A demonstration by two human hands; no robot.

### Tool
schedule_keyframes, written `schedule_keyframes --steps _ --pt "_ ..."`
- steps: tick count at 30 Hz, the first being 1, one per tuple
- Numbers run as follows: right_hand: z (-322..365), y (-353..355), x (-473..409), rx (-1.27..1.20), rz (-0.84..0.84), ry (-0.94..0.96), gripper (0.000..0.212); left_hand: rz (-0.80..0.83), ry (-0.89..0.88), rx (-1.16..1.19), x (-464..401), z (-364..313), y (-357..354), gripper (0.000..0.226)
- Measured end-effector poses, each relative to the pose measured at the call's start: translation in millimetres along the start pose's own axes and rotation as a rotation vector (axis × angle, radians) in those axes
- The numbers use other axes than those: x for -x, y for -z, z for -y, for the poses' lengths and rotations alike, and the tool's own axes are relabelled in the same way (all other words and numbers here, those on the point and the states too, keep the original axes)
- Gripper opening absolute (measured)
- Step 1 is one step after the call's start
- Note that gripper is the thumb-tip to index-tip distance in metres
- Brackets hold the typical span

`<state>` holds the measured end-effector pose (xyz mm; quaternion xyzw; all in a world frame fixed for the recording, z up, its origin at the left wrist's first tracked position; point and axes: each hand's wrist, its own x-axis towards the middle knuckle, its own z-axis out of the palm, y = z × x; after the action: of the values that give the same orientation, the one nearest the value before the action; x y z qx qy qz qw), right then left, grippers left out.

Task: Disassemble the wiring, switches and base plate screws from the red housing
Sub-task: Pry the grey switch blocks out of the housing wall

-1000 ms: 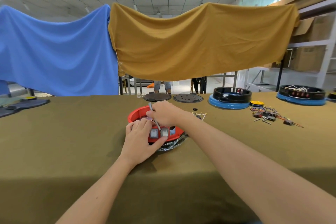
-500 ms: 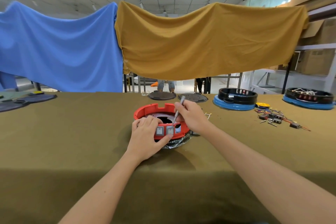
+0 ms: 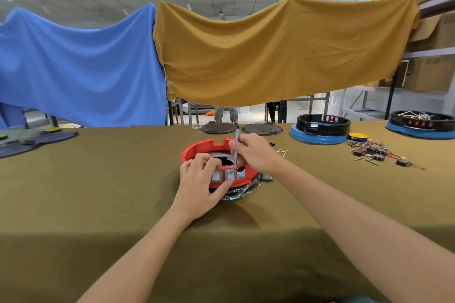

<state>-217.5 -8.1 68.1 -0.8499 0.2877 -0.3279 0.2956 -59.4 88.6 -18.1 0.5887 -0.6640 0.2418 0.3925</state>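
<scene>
The round red plastic housing [image 3: 197,149] sits on the olive-green cloth-covered table [image 3: 98,192], near its middle and directly ahead of the person, with two grey rocker switches [image 3: 222,176] set side by side in its near wall. The left hand [image 3: 199,187] grasps that near wall, fingers curled over the rim and thumb pressed below the switches. The right hand [image 3: 256,152] pinches a slim grey screwdriver [image 3: 236,152] held nearly upright, its tip down just beside the right-hand switch; loose wired switches [image 3: 376,152] lie well apart to the right.
</scene>
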Motion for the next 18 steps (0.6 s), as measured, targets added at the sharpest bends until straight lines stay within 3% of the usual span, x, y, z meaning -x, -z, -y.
schedule_keyframes --steps 12,15,18 --pt "18 8 -23 0.046 0.210 -0.193 0.035 -0.008 -0.115 0.054 -1 0 0 0.023" --pt "27 4 -28 0.189 0.295 -0.178 0.039 -0.004 -0.118 0.051 -1 1 0 0.021" --pt "29 -1 -25 0.253 0.264 -0.117 0.040 -0.004 -0.108 0.060 -1 1 0 0.022"
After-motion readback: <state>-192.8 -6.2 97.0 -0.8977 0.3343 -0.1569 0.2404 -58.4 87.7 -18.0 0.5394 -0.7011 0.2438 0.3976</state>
